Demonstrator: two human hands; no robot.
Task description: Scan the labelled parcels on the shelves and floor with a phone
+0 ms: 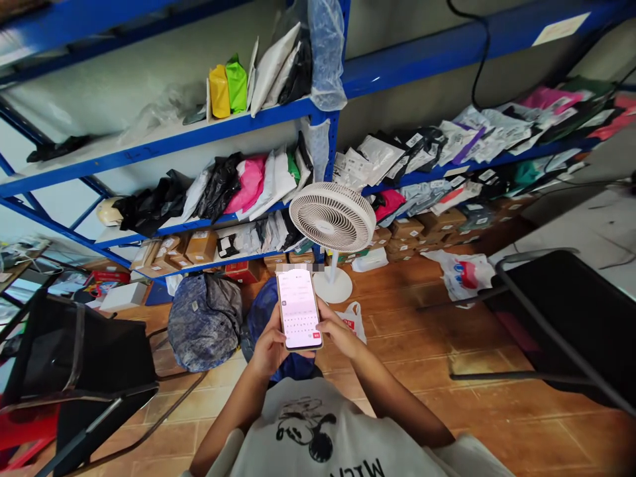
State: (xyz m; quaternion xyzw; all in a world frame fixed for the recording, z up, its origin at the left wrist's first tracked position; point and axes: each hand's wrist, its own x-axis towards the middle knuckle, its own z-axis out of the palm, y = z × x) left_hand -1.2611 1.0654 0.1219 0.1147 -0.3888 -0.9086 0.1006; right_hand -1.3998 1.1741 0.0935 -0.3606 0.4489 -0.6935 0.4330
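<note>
A smartphone point(299, 305) with a lit screen is held upright in front of my chest. Its lower half shows an on-screen keyboard with a red key at the bottom right. My left hand point(269, 343) wraps round the phone's left and lower edge, thumb near the bottom left corner. On the other side my right hand point(338, 328) grips the right edge, with its thumb over the keyboard's right side. The fingers behind the phone are mostly hidden.
A white fan point(332, 218) stands ahead, before blue shelves point(238, 129) loaded with parcels. Black chairs point(99, 358) flank me left and right. A grey-blue bag point(205, 321) and a white plastic bag point(462, 275) lie on the tiled floor point(397, 331).
</note>
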